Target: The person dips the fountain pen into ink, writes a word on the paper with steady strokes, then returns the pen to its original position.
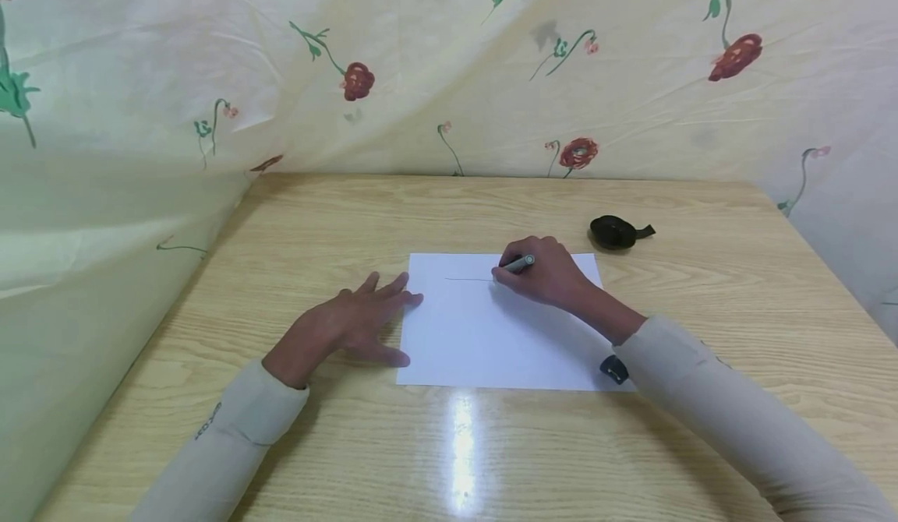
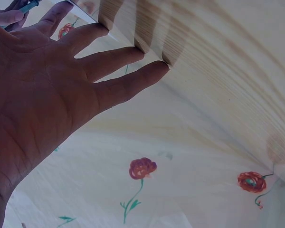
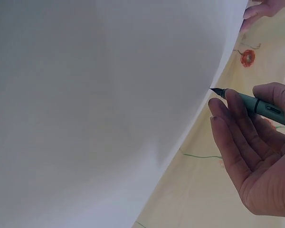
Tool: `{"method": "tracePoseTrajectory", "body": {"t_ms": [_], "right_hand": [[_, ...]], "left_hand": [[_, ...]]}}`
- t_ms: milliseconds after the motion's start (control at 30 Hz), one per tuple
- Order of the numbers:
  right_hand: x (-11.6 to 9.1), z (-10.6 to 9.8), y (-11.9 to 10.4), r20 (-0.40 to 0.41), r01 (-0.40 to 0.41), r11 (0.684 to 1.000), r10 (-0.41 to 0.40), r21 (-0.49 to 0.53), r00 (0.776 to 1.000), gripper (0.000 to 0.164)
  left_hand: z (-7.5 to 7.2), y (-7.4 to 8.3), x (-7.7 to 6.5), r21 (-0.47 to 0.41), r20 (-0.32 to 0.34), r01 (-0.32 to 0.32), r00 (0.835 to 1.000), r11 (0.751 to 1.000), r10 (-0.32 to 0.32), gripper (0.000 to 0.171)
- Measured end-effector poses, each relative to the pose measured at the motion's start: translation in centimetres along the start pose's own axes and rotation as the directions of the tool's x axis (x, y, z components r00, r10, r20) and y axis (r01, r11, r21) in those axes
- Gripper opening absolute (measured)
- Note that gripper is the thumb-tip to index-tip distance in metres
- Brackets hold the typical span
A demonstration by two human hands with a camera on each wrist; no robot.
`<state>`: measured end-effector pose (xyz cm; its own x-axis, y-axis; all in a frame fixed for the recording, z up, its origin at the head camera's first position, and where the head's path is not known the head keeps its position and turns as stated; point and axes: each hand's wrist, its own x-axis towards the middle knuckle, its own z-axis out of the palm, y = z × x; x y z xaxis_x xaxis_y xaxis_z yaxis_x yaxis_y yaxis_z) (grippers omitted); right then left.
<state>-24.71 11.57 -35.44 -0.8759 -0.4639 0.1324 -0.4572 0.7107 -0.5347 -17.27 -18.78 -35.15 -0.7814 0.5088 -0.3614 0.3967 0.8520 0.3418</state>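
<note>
On tbl (image 1: 337, 218), wht paper (image 1: 463, 335) w/ thin line (image 1: 470, 279), R fingers (image 3: 229, 142) gripping pen (image 3: 270, 112), L fingers (image 2: 133, 84) spread at edge

White rectangular sheet of paper (image 1: 484, 343) flat on the desk (image 1: 365, 452), bearing one thin dark line (image 1: 468, 279) near its far edge; grey-green pen (image 1: 519, 264), held slanted in the right hand (image 1: 546, 273), dark pointed tip (image 3: 217, 91) bare, near the line's right end

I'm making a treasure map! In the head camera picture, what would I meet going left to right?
Outstretched bare left hand → thin dark line on a rectangular white paper sheet → bare right hand gripping a slim green pen → rounded black object with a short tail.
</note>
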Motion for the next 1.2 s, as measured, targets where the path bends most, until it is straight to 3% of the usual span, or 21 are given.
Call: {"method": "tracePoseTrajectory", "body": {"t_ms": [300,633,1200], "right_hand": [[-0.4,0.3,-0.3,0.006,0.015,0.999,-0.015,-0.029,1.000,0.013],[-0.9,0.4,-1.0,0.003,0.102,0.992,-0.102,-0.078,0.995,0.013],[-1.2,0.6,-1.3,0.011,0.148,0.987,-0.148,-0.062,0.989,0.010]], "left_hand": [[0.0,0.0,0.1,-0.003,0.009,0.008,1.000,1.000,-0.008,0.092],[-0.1,0.0,0.0,-0.013,0.011,-0.001,1.000,1.000,0.002,0.092],[-0.2,0.0,0.0,-0.015,0.019,-0.006,1.000,1.000,0.006,0.094]]}}
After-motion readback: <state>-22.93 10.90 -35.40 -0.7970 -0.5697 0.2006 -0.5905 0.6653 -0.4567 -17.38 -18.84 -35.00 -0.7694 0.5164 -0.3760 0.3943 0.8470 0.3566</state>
